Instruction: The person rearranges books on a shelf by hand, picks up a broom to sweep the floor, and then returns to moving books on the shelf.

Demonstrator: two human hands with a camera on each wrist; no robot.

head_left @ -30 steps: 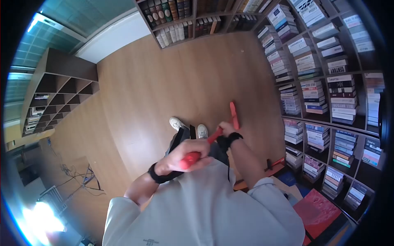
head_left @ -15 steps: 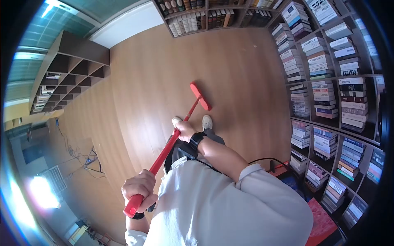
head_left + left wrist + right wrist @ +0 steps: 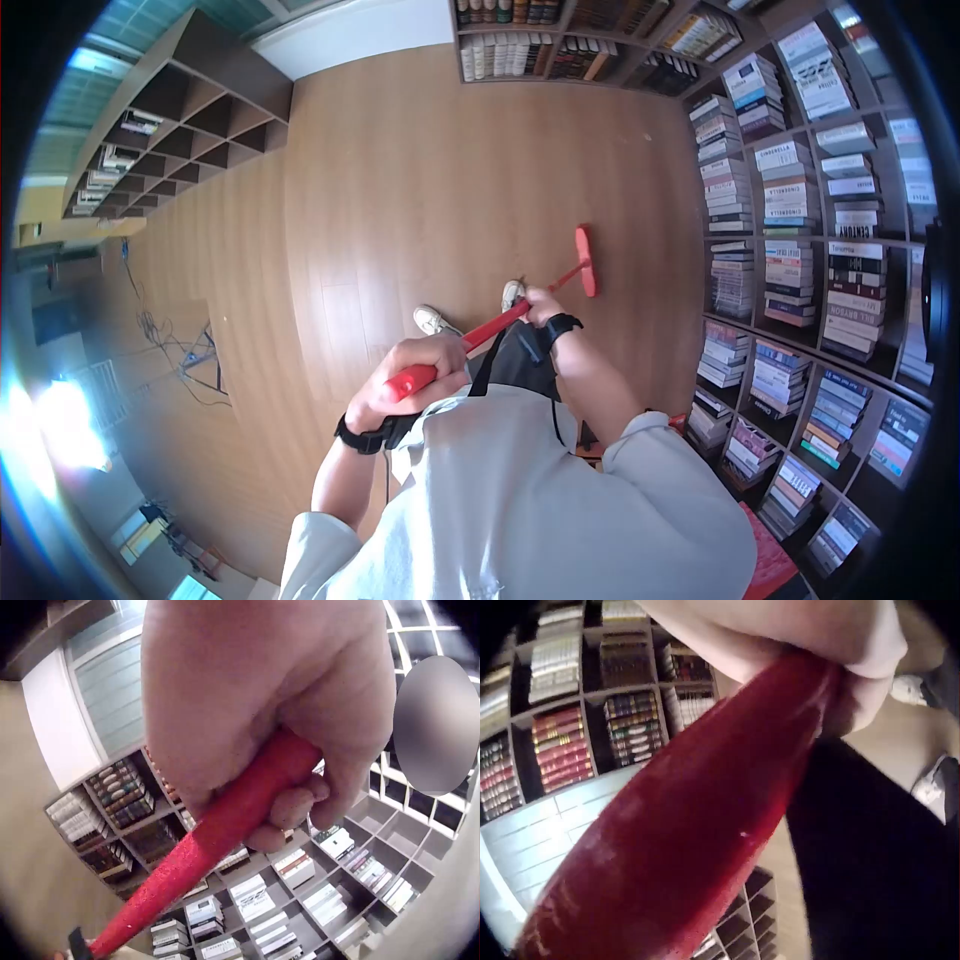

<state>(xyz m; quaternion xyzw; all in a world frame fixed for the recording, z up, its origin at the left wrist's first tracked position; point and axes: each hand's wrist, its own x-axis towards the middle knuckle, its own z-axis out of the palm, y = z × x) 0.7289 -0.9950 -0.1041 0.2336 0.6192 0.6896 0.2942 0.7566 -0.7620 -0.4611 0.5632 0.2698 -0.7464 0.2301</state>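
Note:
A long red pole with a crosswise, round-ended red head (image 3: 586, 262) slants across in front of me in the head view. My left hand (image 3: 425, 368) grips the thick top of the red pole (image 3: 495, 322), and its blunt end sticks out of the fist. Lower down, my right hand (image 3: 543, 306) holds the same pole. The head shows against the floor to the right of my shoes. In the left wrist view, fingers (image 3: 289, 810) curl round the handle. The handle (image 3: 675, 810) fills much of the right wrist view, below the gripping hand.
Tall bookshelves (image 3: 745, 240) full of stacked books line the right side. Another bookcase (image 3: 510, 55) stands at the far wall, and a mostly bare shelf unit (image 3: 215, 110) at the left. Cables (image 3: 185, 350) lie on the wooden floor (image 3: 400, 180) at left.
The red head swung left by half a second ago and is now back to the right. Both hands stay on the pole; the left moved out toward my left, then back in.

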